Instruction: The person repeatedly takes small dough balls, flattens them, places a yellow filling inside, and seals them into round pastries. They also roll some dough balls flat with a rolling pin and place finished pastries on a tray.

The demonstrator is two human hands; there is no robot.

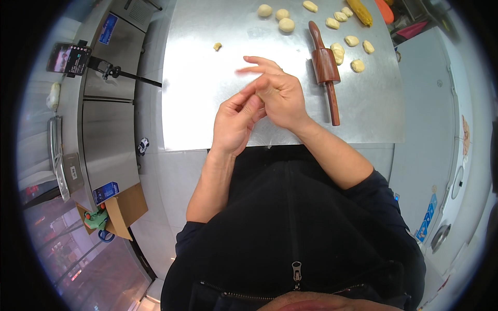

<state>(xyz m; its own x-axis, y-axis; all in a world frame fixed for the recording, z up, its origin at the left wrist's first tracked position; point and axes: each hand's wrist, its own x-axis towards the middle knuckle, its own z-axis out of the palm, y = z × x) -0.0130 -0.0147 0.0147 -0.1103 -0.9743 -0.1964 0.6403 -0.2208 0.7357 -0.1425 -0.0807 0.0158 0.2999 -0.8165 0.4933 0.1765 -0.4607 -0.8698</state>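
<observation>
Over the front part of the steel table (189, 111), my two hands meet. My left hand (233, 124) is closed, thumb and fingers pressed together against the right; anything between them is hidden. The fingers of my right hand (282, 96) reach out to the left, apart and slightly blurred, its thumb bent toward the left hand's fingertips. A small dough scrap (217, 46) lies beyond them on the left. To the right rests a dark wooden rolling pin (326, 66) with a thick barrel, touching a dough piece (337, 53).
Round dough balls (286, 25) sit at the far middle. Several small dough lumps (358, 66) and a long yellow dough-like roll (360, 12) lie at the far right. Left of the table, a phone (69, 59) is clamped on an arm; a cardboard box (127, 210) is lower down.
</observation>
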